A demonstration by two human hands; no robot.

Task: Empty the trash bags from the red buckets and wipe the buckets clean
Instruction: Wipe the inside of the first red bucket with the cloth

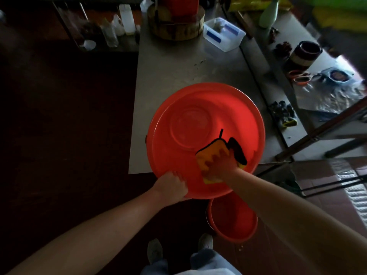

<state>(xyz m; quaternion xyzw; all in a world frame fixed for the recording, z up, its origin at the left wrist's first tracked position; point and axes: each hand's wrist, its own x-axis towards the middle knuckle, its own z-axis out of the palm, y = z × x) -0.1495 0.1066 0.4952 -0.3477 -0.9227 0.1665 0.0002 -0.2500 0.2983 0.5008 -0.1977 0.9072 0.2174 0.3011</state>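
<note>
Left hand (172,185), lower centre: fingers curled over near rim of bucket (198,120), mid-frame on table (168,64) edge. Right hand (220,163) inside, spread fingers pressing cloth (210,153) to wall. Bucket likely light, flexy, slick; rim best hold.

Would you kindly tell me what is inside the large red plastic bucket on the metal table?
The right hand presses a yellow, black-edged cloth against the large red plastic bucket's near wall; its round bottom lies bare. The wall beneath cloth and hand is hidden.

Cloth (214,155) in bucket (178,108) on table (168,64)
</note>
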